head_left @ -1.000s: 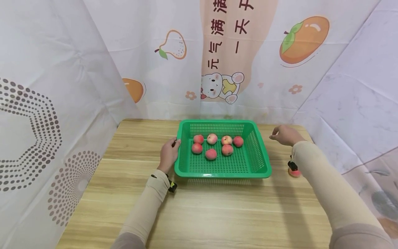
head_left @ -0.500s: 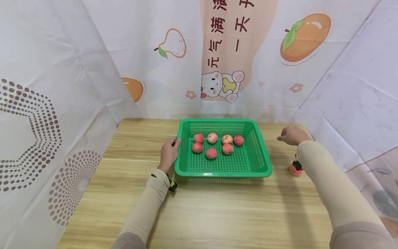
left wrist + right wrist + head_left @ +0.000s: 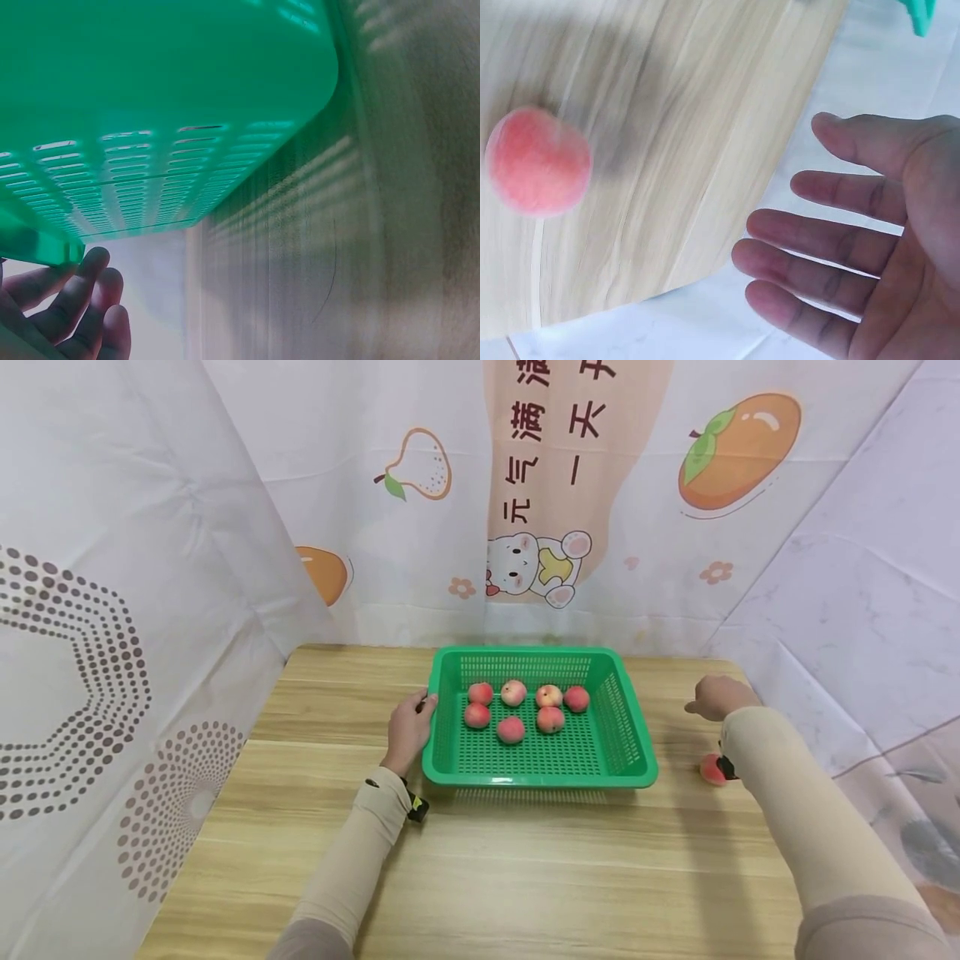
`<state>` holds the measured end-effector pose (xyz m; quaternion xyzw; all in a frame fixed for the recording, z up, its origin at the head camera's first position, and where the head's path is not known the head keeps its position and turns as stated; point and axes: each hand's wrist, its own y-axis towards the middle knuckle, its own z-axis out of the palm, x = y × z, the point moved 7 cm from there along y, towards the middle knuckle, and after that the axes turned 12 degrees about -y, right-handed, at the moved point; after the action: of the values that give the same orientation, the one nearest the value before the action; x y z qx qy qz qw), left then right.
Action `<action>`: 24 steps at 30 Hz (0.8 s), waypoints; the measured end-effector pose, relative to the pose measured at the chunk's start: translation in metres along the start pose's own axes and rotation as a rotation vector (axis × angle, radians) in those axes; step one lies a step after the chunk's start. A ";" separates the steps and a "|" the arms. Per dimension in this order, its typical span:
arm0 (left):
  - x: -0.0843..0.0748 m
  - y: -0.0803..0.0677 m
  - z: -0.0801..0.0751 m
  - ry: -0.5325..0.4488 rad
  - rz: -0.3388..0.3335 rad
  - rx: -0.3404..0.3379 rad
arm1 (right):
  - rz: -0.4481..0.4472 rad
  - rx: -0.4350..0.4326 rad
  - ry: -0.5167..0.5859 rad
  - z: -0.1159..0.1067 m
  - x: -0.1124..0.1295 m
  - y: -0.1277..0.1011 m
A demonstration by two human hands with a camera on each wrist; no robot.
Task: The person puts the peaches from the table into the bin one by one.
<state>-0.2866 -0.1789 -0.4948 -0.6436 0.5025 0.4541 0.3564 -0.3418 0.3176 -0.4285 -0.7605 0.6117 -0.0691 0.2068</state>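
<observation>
A green plastic basket [image 3: 540,782] with slotted sides sits toward the back of the wooden table, several pink-red peaches [image 3: 511,730] lying apart or side by side in it. My left hand [image 3: 407,731] holds the basket's left rim; in the left wrist view its fingers [image 3: 94,261] reach under the rim, while the thumb is hidden there. Over the table's right side is my right hand [image 3: 722,697], holding nothing. Its fingers [image 3: 825,232] are spread in the right wrist view. One loose peach [image 3: 538,161] rests on the table below the right wrist, partly covered by the wrist camera in the head view.
The wooden table [image 3: 525,877] stretches in front of the basket. Its back edge meets a printed curtain [image 3: 420,560], and more curtains hang on the left [image 3: 180,677] and right [image 3: 840,610]. A black camera [image 3: 417,807] is strapped to the left wrist.
My right hand has moved right and slightly toward me, away from the basket. The left hand, the basket and the peaches stay where they were.
</observation>
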 end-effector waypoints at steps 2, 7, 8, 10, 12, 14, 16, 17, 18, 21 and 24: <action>0.001 0.000 0.000 0.001 -0.005 0.000 | 0.012 0.015 0.003 0.003 -0.002 -0.001; 0.003 0.000 0.000 -0.003 -0.018 0.004 | 0.024 0.060 0.021 0.015 -0.008 -0.003; 0.003 0.001 0.000 -0.003 -0.019 0.004 | 0.028 0.068 0.029 0.017 -0.009 -0.003; 0.003 0.001 0.000 0.000 -0.021 0.004 | 0.035 0.089 0.036 0.021 -0.011 -0.004; 0.003 0.000 0.000 0.002 -0.022 0.005 | 0.041 0.093 0.041 0.025 -0.013 -0.005; 0.004 0.001 0.000 0.005 -0.022 0.006 | 0.046 0.097 0.055 0.027 -0.015 -0.006; 0.004 0.001 0.001 0.004 -0.021 0.005 | 0.051 0.107 0.064 0.031 -0.018 -0.006; 0.004 0.001 0.001 0.004 -0.020 0.005 | 0.052 0.112 0.072 0.033 -0.020 -0.006; 0.004 0.001 0.001 0.005 -0.019 0.006 | 0.052 0.122 0.080 0.035 -0.022 -0.006; 0.004 0.001 0.001 0.004 -0.019 0.003 | 0.067 0.164 0.098 0.041 -0.027 -0.004; 0.004 0.001 0.001 0.007 -0.019 0.003 | 0.115 0.197 0.151 0.048 -0.033 -0.004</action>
<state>-0.2875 -0.1794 -0.4991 -0.6496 0.4983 0.4475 0.3598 -0.3290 0.3609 -0.4655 -0.6928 0.6583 -0.1737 0.2376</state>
